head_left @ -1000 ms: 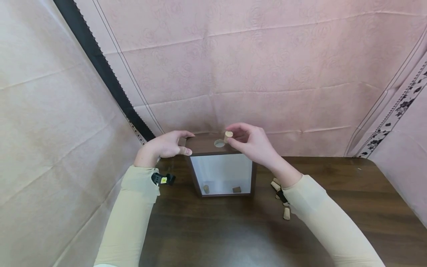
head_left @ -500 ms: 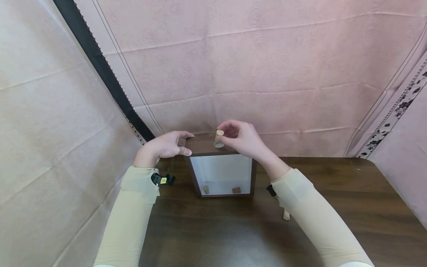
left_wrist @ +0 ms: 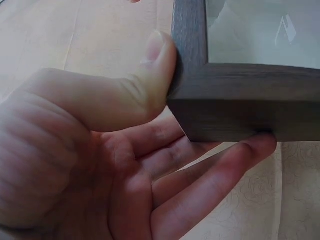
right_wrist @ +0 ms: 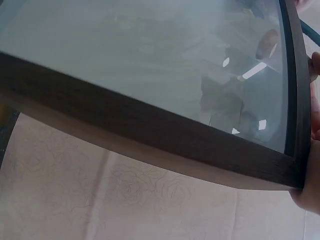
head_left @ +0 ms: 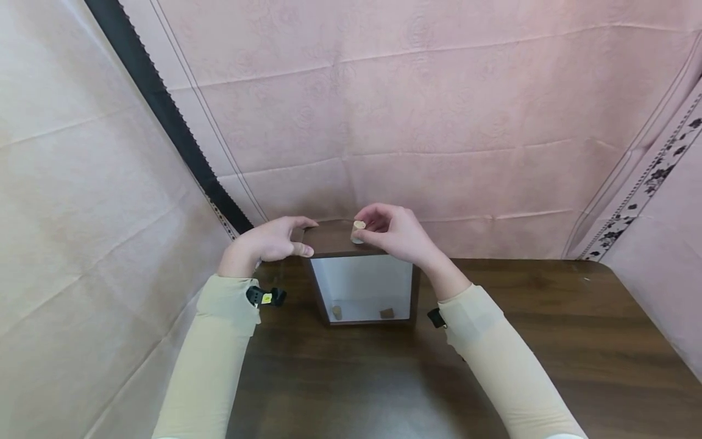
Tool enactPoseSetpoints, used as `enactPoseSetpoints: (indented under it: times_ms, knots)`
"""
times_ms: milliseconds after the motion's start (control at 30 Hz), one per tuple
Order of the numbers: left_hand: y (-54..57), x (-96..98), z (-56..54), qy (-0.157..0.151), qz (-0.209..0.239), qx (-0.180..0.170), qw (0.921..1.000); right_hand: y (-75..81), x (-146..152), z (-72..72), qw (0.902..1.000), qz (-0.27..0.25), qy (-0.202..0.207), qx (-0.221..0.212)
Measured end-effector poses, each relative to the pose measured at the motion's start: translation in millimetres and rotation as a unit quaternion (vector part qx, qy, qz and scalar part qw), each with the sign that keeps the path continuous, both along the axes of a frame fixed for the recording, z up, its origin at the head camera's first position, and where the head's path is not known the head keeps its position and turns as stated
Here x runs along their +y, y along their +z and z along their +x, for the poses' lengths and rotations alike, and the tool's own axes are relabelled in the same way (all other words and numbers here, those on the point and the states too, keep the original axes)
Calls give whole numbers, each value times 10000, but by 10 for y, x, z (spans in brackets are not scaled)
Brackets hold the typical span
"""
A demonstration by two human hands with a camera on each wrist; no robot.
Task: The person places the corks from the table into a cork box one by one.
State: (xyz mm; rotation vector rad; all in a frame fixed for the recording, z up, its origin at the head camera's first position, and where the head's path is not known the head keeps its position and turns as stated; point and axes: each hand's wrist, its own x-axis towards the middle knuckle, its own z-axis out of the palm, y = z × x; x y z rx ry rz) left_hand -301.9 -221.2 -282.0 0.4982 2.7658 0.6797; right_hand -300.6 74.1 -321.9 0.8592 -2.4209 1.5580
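Note:
A brown wooden shadow box frame [head_left: 329,238] with a glass front [head_left: 364,283] stands upright on the table. My left hand [head_left: 271,241] holds its upper left corner; in the left wrist view the thumb [left_wrist: 159,60] lies against the wood and a fingertip [left_wrist: 262,144] touches another face. Above the box, my right hand [head_left: 403,235] pinches a cork [head_left: 359,225] between thumb and fingers, its lower end at the round hole in the top. Behind the glass, one cork [head_left: 337,313] lies at the left and another [head_left: 387,313] at the right.
The dark wooden table [head_left: 329,378] extends to both sides of the box. A pale pink patterned cloth [head_left: 439,122] hangs close behind it, with another cloth [head_left: 82,183] at the left. My right sleeve [head_left: 499,341] covers part of the table.
My right hand has carried the cork left and down, from beside the hole to right over it. My right forearm now hides the loose corks seen earlier on the table. My left hand stays put.

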Motion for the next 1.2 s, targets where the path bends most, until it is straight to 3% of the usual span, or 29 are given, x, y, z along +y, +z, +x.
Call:
enactPoseSetpoints:
  times_ms: [900, 1200]
  knots:
    - [17, -20, 17, 26, 116, -29, 9999, 30, 8, -4, 9997, 112, 30, -222]
    - [3, -11, 0, -92, 161, 23, 9998, 23, 32, -1, 9995, 77, 54, -304]
